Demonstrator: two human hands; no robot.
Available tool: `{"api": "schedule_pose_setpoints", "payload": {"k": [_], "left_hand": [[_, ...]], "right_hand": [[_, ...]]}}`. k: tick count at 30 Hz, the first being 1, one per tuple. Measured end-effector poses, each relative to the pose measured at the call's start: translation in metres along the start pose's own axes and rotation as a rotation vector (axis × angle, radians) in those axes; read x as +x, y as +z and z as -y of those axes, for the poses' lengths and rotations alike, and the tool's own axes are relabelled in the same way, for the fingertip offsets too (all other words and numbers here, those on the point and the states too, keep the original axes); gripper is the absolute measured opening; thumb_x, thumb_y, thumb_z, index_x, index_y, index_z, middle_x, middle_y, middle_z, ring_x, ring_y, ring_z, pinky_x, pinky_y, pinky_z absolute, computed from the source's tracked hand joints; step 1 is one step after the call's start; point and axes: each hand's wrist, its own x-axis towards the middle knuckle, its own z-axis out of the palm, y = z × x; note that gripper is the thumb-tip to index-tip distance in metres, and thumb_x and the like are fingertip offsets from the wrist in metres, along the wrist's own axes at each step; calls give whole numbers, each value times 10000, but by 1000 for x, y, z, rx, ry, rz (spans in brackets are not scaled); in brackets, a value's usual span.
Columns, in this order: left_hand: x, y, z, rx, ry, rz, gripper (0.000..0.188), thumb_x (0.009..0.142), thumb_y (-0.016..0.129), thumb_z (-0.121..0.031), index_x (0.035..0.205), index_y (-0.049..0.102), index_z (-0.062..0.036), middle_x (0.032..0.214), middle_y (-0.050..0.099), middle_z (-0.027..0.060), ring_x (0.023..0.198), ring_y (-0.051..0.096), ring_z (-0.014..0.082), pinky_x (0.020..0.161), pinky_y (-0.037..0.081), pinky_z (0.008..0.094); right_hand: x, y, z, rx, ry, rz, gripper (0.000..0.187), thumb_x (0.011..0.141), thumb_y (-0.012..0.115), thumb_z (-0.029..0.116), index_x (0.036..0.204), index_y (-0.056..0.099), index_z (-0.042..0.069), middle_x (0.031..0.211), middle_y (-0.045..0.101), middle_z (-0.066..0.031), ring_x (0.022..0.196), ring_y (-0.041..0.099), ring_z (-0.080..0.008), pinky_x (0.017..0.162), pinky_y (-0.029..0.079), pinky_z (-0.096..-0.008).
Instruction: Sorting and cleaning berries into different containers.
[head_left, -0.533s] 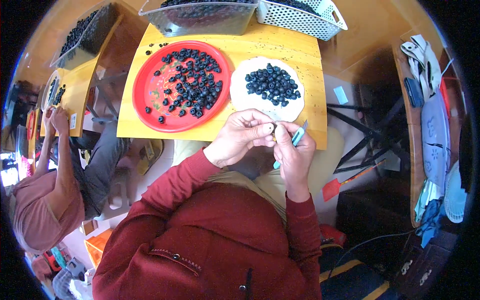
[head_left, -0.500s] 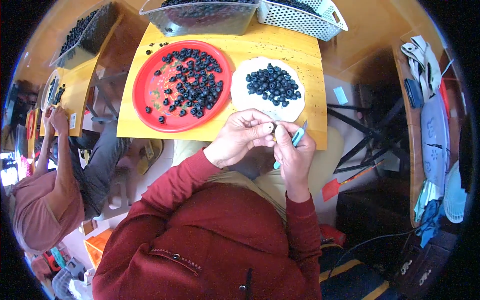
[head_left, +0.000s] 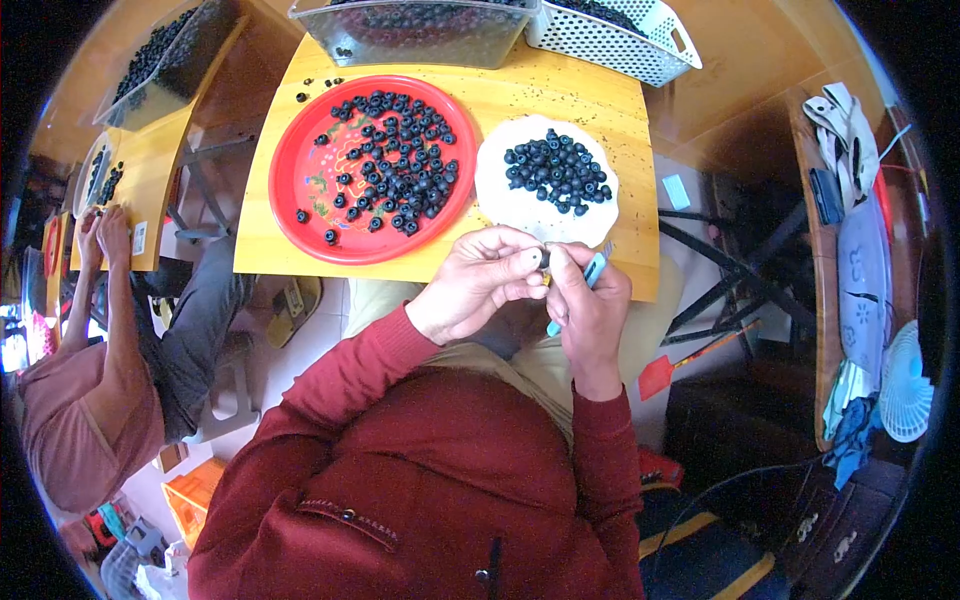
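Note:
My left hand pinches a small black round piece between thumb and fingers, above my lap at the table's near edge. Against that piece press the thumb and fingertips of my right hand, which also grips a slim light-blue craft knife; part of a narrow blade shows past my fingers. Just beyond my hands is a white scalloped plate bearing a heap of similar black pieces, several with ring-like hollow tops. To its left, more pieces lie scattered on a round red tray.
At the table's far edge stand a clear bin and a white perforated basket, both holding dark pieces. Black specks dot the wood. Another person works at a table on the left. A cluttered shelf is at right.
The view has shifted slightly, so the tray and plate sit a little further right in it. Both hands stay together at the black piece, with the knife still in my right hand.

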Motion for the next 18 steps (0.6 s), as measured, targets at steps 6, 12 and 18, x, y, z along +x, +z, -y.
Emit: {"api": "schedule_pose_setpoints", "payload": {"k": [6, 12, 18], "left_hand": [[-2, -2, 1, -109, -18, -7, 163, 972, 625, -94, 1113, 653, -16, 994, 694, 87, 846, 683, 160, 791, 595, 315], [-4, -3, 0, -175, -14, -18, 162, 987, 604, -105, 1118, 649, -23, 1007, 693, 84, 848, 672, 147, 807, 593, 332], [-4, 0, 0, -206, -29, -37, 144, 990, 604, -125, 1097, 649, -39, 1000, 693, 67, 867, 663, 134, 817, 583, 313]], "right_hand": [[-1, 2, 0, -45, 26, -42, 198, 973, 643, 146, 1071, 702, -15, 640, 539, 57, 472, 399, -5, 420, 277, -193], [-11, -3, -4, -252, -86, -4, 323, 991, 611, 182, 1212, 639, -53, 915, 648, -39, 742, 597, -100, 654, 473, -234], [-15, -1, 5, -525, -227, 66, 313, 985, 595, 164, 1186, 634, -73, 1071, 667, -177, 966, 659, -249, 844, 505, -340]]}}
